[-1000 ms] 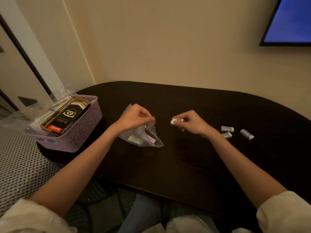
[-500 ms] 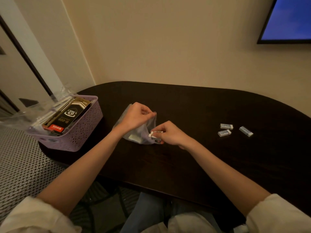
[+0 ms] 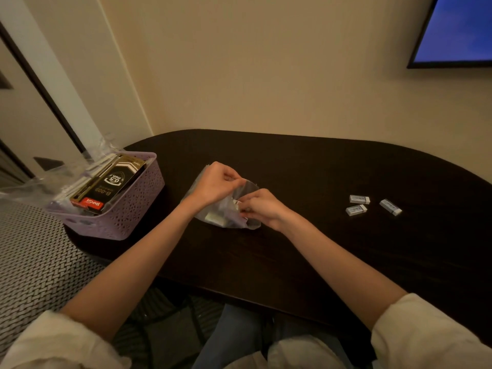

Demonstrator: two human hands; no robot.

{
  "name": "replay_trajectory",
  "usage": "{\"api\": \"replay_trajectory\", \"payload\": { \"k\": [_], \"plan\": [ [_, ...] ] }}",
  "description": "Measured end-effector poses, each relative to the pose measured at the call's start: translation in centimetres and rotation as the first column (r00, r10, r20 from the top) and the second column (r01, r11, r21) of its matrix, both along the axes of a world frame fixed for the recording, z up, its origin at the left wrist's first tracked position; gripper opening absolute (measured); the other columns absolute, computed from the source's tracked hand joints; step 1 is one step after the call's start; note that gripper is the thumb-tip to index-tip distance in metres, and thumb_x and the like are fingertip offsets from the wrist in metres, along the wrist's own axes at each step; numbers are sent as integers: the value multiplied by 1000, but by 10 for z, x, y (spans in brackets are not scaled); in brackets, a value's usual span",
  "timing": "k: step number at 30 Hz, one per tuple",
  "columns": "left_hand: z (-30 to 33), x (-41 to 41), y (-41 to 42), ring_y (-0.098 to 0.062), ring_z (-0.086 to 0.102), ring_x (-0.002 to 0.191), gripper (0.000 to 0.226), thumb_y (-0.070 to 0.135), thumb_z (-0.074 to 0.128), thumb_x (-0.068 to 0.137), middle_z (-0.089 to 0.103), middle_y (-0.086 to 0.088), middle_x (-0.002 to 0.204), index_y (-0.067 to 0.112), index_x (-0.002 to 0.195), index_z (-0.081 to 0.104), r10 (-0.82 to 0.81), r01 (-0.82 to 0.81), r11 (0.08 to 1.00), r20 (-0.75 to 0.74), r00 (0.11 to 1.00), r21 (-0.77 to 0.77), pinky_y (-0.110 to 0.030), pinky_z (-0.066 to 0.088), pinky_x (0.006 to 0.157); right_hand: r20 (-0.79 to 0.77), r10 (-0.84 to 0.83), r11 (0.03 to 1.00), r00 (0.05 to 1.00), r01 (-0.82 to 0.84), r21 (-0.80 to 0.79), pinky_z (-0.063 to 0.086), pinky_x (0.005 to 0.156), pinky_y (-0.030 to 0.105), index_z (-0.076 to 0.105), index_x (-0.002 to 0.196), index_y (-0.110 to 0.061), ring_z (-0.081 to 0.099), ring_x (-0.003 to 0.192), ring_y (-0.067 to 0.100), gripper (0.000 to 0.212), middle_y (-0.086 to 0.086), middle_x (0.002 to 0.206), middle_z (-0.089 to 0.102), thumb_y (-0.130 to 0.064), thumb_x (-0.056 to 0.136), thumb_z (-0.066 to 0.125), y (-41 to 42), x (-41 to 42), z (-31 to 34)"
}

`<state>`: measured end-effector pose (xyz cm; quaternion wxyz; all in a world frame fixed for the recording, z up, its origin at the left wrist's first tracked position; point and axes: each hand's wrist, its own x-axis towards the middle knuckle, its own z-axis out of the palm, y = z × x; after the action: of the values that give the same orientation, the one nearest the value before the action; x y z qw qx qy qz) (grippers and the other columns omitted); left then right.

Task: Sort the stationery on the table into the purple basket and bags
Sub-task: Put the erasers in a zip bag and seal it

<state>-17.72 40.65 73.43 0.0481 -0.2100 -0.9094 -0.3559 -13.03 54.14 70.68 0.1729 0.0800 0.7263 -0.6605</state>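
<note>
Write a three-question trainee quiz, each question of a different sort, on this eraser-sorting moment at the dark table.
1. How many small white erasers lie loose on the dark oval table?
2. True or false: the left hand pinches the mouth of the clear plastic bag.
3. Which is the right hand doing? A) resting flat on the table B) pushing an eraser into the bag C) reaching into the purple perforated basket

Key: 1) three; 2) true; 3) B

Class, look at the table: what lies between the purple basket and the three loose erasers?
In the head view, the clear bag and both hands, left hand and right hand, lie between purple basket and erasers.
</note>
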Motion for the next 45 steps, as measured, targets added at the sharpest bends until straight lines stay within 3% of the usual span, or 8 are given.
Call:
{"api": "replay_trajectory", "payload": {
  "k": [2,5,10,14,18,28,36,45],
  "plan": [
    [0,0,-2,-5,66,77,9,18,68,88,70,6,81,12,90,75,8,-8,1000,-6,1000,11,-19,54,72,24,41,997,999,-39,-73,55,85,30,56,126,3,58,111,18,37,14,134,51,9,90,50,-2,0,2],
    [-2,0,-3,-5,67,77,10,18,69,88,71,5,80,12,90,76,9,-9,1000,-7,1000,23,-19,54,72,22,59,994,998,-56,-92,52,95,32,53,131,1,56,118,20,40,15,135,53,9,92,46,-2,-1,2],
    [-4,3,3,-2,66,78,9,16,68,88,70,6,80,12,93,75,11,-13,997,27,1000,72,-12,51,67,-74,9,1000,997,-10,-11,53,93,32,64,116,-2,64,107,17,30,9,113,67,7,92,48,15,9,4],
    [-10,4,14,-3,66,78,9,17,69,87,70,4,80,12,93,75,21,-28,993,62,998,113,-15,53,70,-185,-184,968,965,211,139,56,84,29,66,104,-11,64,99,15,22,5,105,66,0,93,51,44,15,-6],
    [-11,5,28,-5,67,79,7,19,70,87,71,2,80,14,90,75,-2,-9,993,93,996,120,-18,54,71,-280,-348,837,895,431,336,48,96,31,63,114,-19,54,116,14,31,1,123,57,1,92,51,89,16,-19],
    [-4,12,60,-4,67,81,14,20,69,88,73,0,84,10,94,76,-74,60,985,84,994,161,-12,50,68,-319,-148,516,936,348,783,43,105,42,59,126,-12,48,128,23,44,8,133,56,7,86,57,183,44,-34],
    [-5,14,68,-7,68,84,15,19,69,88,73,-2,88,8,97,75,-92,75,984,95,991,163,-18,54,75,-281,-30,455,959,263,851,43,105,43,61,122,-11,50,124,23,38,9,132,55,4,87,59,202,53,-30],
    [-4,12,66,-5,67,81,13,18,69,88,72,-1,85,9,96,74,-81,62,982,101,992,178,-13,51,68,-392,-53,372,918,383,846,47,100,41,61,120,-11,54,119,24,36,8,125,58,3,87,59,215,38,-19]
  ]
}}
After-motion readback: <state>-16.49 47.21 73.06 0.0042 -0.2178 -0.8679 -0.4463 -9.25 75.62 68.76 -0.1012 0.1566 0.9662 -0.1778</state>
